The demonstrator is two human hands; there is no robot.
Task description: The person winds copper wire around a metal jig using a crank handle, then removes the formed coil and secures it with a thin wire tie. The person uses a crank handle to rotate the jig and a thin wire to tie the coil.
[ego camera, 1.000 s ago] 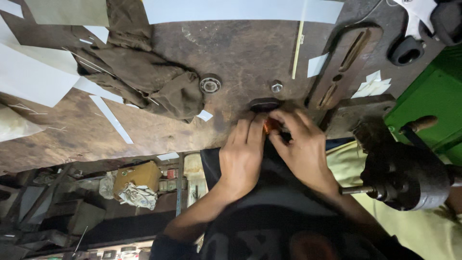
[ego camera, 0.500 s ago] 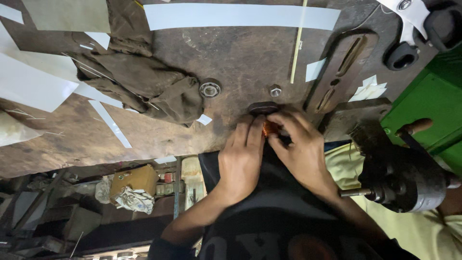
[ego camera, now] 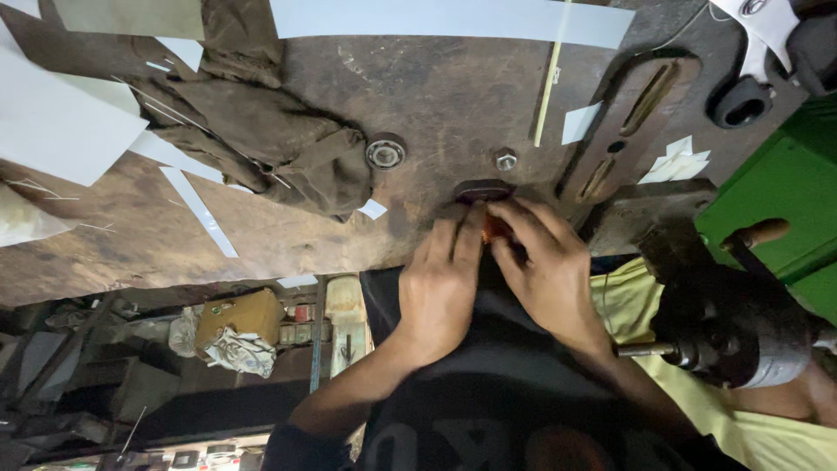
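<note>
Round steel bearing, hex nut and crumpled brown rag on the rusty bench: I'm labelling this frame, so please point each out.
Round steel bearing [ego camera: 385,153], head view, its centre hole.
Hex nut [ego camera: 505,160], head view, top face.
Crumpled brown rag [ego camera: 270,139], head view, middle folds.

One head camera looks steeply down, close over the workbench [ego camera: 418,113] edge.

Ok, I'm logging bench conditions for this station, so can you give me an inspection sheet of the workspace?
Surface: worn, stained brown workbench.
Job's things: small orange part at the bench edge, by a dark oval fitting.
Clutter: brown rag, white paper strips, bearing, hex nut, slotted metal plate.
Hands: left hand and right hand both pinch the orange part.
Cables: thin wire at top right.
Surroundings: green machine, dark motor, cluttered floor below.
</note>
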